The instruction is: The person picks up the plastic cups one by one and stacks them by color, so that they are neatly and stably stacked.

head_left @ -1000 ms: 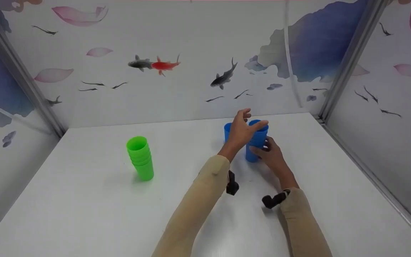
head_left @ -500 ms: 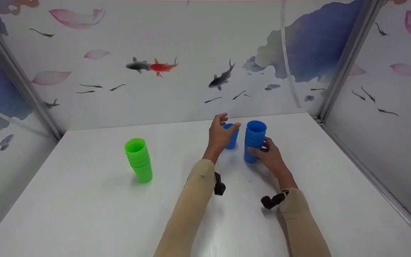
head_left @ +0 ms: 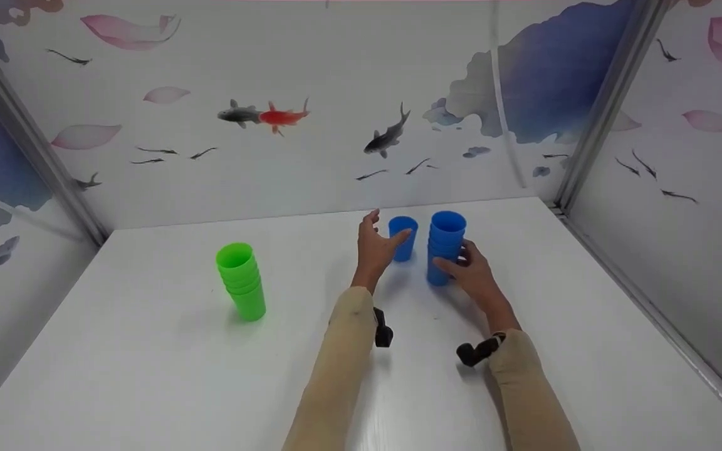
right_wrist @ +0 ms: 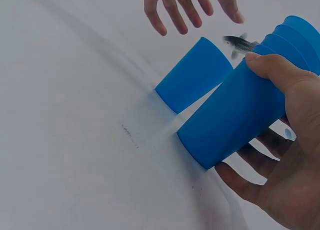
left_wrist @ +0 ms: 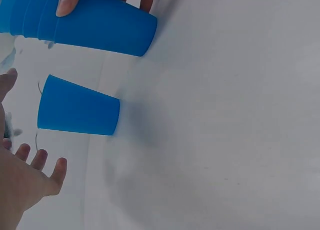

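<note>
My right hand (head_left: 475, 269) grips a stack of nested blue cups (head_left: 444, 244) low on its right side, thumb in front and fingers behind. The stack stands upright on the table. Just left of it, a single blue cup (head_left: 403, 241) stands apart, mouth up. My left hand (head_left: 376, 250) is beside that cup, fingers spread and thumb reaching across in front of it. In the left wrist view a gap shows between the left hand (left_wrist: 32, 175) and the single cup (left_wrist: 80, 107). Nothing is in the left hand.
A stack of nested green cups (head_left: 242, 282) stands on the left part of the white table (head_left: 148, 351). Behind it rises a back wall (head_left: 311, 175) painted with fish and petals. Side walls flank the table, and a metal rail (head_left: 649, 313) runs along its right edge.
My left hand has moved left and down from the mouth of the blue stack to the left of the single blue cup, uncovering both. My right hand keeps its grip on the stack.
</note>
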A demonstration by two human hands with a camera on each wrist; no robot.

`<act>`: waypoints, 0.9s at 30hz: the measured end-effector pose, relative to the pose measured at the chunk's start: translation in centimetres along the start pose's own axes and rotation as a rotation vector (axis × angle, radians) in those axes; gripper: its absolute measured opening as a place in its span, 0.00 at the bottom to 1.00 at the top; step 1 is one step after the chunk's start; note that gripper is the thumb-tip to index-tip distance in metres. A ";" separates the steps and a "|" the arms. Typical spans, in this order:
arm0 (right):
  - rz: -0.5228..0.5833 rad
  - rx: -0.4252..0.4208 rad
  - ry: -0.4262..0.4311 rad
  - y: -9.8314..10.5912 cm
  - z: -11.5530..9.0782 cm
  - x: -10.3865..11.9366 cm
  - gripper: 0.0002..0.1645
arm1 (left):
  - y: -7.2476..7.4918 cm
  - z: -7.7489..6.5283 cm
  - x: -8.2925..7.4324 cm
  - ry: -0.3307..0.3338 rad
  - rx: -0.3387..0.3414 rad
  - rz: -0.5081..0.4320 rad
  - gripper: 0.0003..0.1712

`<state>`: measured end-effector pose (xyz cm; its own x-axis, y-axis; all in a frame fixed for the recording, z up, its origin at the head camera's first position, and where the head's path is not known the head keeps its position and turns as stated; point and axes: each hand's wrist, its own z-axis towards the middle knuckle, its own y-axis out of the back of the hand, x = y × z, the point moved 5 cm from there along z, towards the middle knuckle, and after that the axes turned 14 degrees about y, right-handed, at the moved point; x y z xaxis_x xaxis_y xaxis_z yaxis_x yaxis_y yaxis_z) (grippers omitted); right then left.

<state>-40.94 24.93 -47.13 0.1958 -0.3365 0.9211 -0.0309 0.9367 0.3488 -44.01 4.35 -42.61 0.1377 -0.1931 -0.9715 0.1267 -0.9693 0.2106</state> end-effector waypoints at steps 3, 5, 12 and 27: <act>0.001 0.000 0.011 0.0 0.1 0.2 0.62 | -0.5 0.2 0.5 0.014 0.000 0.014 0.47; -0.001 -0.003 0.016 0.2 0.1 0.2 0.62 | -1.0 0.4 0.8 0.021 0.012 0.028 0.47; -0.007 0.008 0.013 0.2 0.1 0.2 0.62 | -1.8 0.7 2.0 0.074 0.026 0.057 0.52; 0.002 0.004 -0.010 0.1 0.1 0.1 0.62 | -2.3 1.3 2.8 0.077 0.036 0.057 0.51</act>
<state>-40.99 24.98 -46.97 0.1858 -0.3359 0.9234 -0.0351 0.9369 0.3478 -45.16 5.88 -45.96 0.2185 -0.2375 -0.9465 0.0811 -0.9622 0.2601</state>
